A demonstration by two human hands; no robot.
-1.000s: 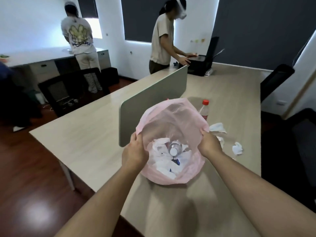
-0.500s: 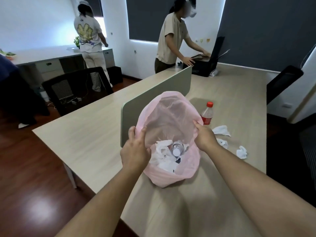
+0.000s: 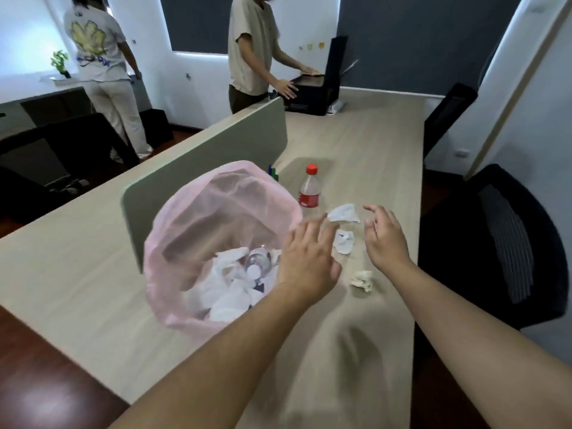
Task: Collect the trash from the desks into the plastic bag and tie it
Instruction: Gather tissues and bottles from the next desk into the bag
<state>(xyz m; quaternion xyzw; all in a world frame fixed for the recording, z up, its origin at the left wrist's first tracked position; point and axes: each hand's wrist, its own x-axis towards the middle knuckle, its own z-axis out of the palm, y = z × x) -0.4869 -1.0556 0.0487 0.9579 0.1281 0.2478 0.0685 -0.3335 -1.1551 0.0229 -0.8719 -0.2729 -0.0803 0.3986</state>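
On the pale wood desk (image 3: 356,144), the pink plastic bag (image 3: 173,236) stands open against the divider (image 3: 216,144), with paper and a clear bottle (image 3: 257,264) inside. Your left hand (image 3: 306,261) and right hand (image 3: 387,239) hover empty, fingers loosely spread, either side of the crumpled tissues (image 3: 344,241). You're mid-collection. Next, gather those wads, then the red-capped bottle (image 3: 309,190). Blur hides whether your left fingertips touch paper.
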